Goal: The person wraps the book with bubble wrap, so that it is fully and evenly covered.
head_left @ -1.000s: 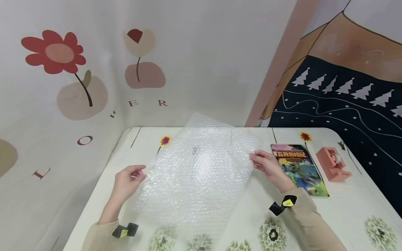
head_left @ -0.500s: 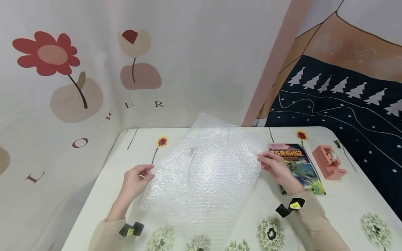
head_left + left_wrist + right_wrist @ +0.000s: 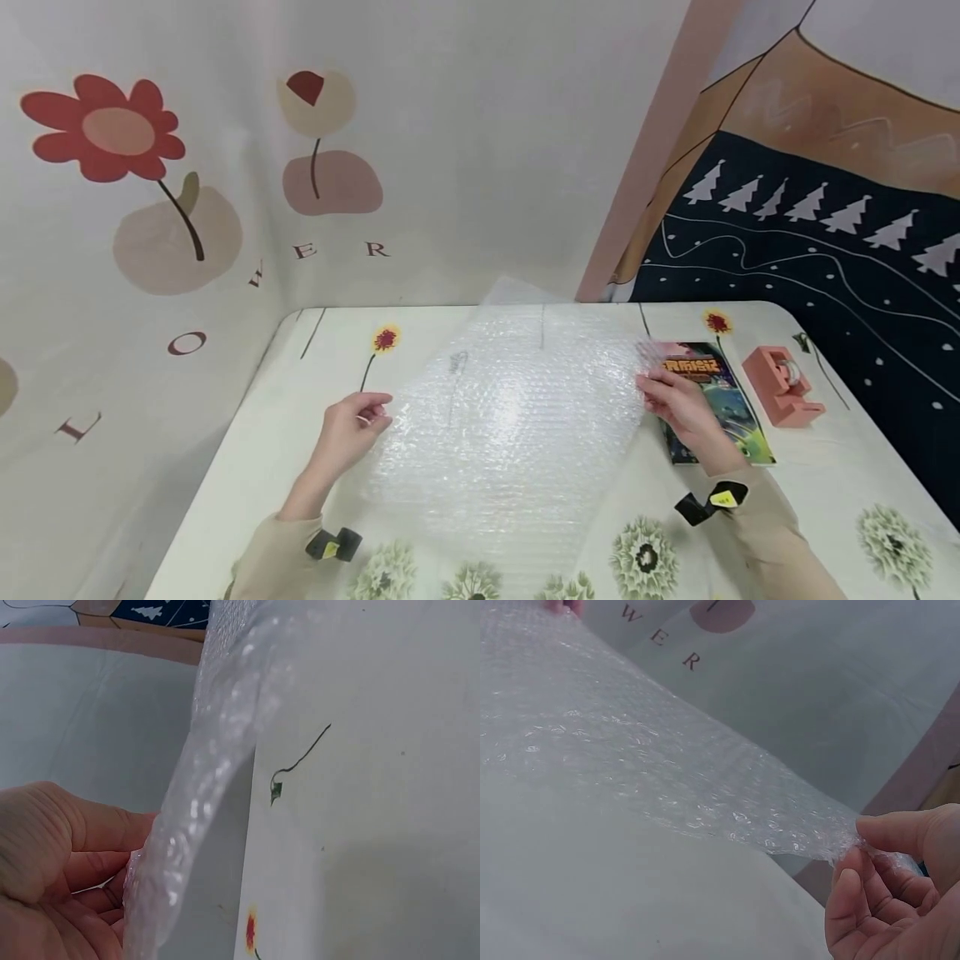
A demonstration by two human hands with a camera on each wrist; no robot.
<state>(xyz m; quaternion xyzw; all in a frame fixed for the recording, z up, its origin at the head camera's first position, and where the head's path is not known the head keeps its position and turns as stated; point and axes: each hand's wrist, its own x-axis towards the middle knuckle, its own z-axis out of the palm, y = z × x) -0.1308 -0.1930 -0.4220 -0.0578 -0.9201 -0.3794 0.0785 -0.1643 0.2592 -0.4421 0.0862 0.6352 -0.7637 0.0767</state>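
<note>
A clear sheet of bubble wrap (image 3: 502, 417) hangs spread between both hands, raised over the table. My left hand (image 3: 348, 437) pinches its left edge between thumb and fingers; the left wrist view shows the thumb (image 3: 112, 829) against the bubble wrap (image 3: 195, 772). At the opposite side, my right hand (image 3: 686, 412) grips a corner. In the right wrist view, the bubble wrap (image 3: 667, 772) runs taut from the right hand (image 3: 892, 892), its corner bunched between thumb and fingers. The sheet's near end blends into the pale tablecloth, so its lower edge is hard to make out.
A colourful book (image 3: 720, 408) lies at the right, partly behind the right hand and the sheet. Beyond it stands a pink tape dispenser (image 3: 783, 387) with a roll of tape. The table (image 3: 277, 367) has a flower-printed cover, with a hanging cloth (image 3: 480, 167) behind it.
Both hands have moved to the right with the bubble wrap held between them. Its right corner now overlaps the book's upper left part. The whole view has shifted slightly.
</note>
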